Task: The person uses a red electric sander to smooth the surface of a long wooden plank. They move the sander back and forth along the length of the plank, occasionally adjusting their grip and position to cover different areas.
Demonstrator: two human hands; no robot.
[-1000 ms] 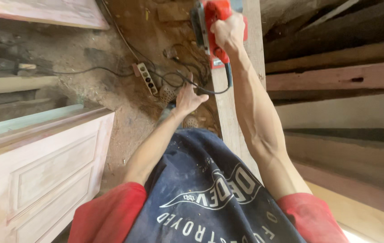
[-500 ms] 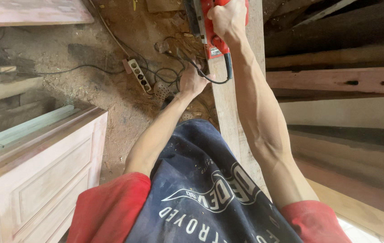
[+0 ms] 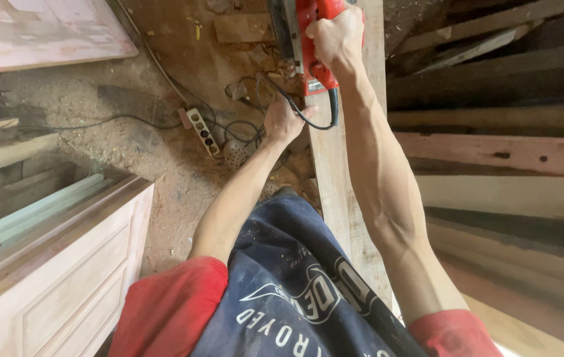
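A red power tool (image 3: 305, 39) rests on a long pale wooden plank (image 3: 345, 172) that runs away from me. My right hand (image 3: 336, 36) is wrapped around the tool's handle at the top of the view. My left hand (image 3: 283, 121) sits lower, fingers curled against the plank's left edge beside the tool's black cord (image 3: 315, 119). Whether it grips the plank or the cord is not clear. My dark apron (image 3: 295, 284) and red sleeves fill the bottom of the view.
A white power strip (image 3: 202, 131) with tangled cables lies on the sawdust-covered floor at left of the plank. A panelled wooden cabinet door (image 3: 57, 277) stands at lower left. Stacked timber boards (image 3: 507, 152) fill the right side. A pink board (image 3: 37, 33) lies at upper left.
My right hand has pushed the red tool farther along the plank, away from me. My left hand has slid forward along the plank's edge with it.
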